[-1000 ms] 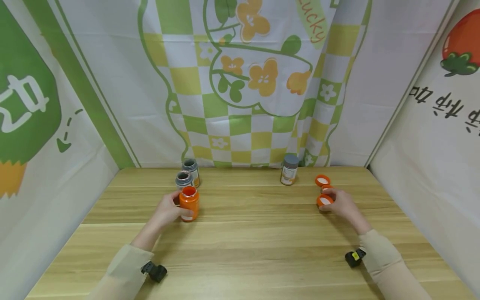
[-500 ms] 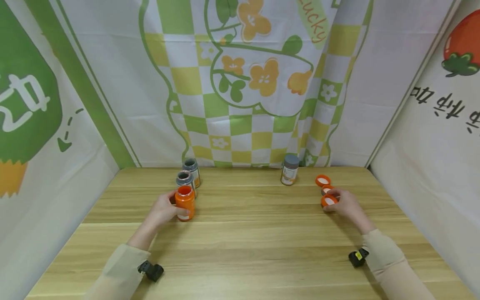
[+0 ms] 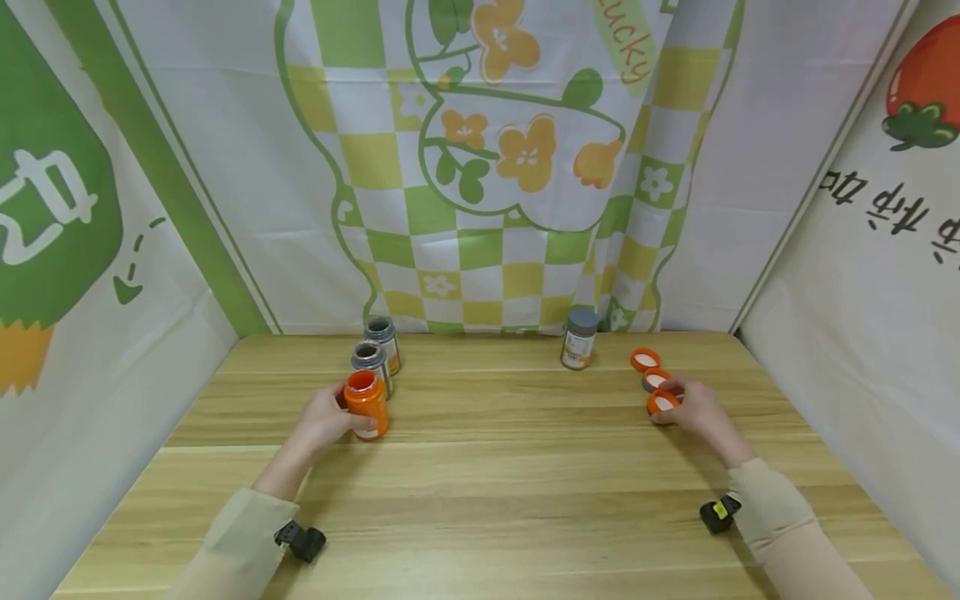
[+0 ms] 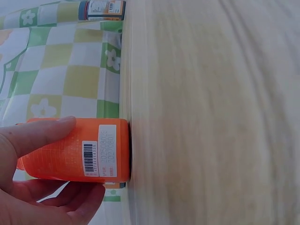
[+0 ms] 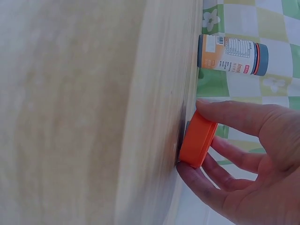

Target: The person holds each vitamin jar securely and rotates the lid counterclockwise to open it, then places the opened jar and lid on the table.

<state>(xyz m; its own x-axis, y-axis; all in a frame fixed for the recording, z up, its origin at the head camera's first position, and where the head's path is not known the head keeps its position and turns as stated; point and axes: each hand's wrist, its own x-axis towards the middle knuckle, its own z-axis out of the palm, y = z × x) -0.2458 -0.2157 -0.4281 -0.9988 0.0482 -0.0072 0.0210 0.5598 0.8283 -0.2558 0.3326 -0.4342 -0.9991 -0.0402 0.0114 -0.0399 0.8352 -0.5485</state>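
My left hand (image 3: 324, 417) grips an uncapped orange bottle (image 3: 367, 407) at the left of the table. In the left wrist view its base is at the tabletop, with the thumb on one side of the label (image 4: 108, 150) and curled fingers on the other. Just behind it are two uncapped grey bottles, a nearer one (image 3: 381, 367) and a farther one (image 3: 392, 346). On the right, my right hand (image 3: 701, 414) pinches an orange cap (image 5: 198, 139) between thumb and fingers. That cap is tilted, low over the table; whether its edge touches is hard to tell.
Two more caps lie inside up behind the held one: a grey-sided cap (image 3: 654, 380) and an orange-rimmed cap (image 3: 645, 360). A capped grey bottle (image 3: 579, 339) stands near the back edge. Patterned cloth (image 3: 480, 250) hangs behind the wooden table (image 3: 495, 492).
The orange bottle has shifted slightly left in my left hand, nearer the grey bottles. My right hand has moved the cap a little to the right, uncovering more of the cap behind it.
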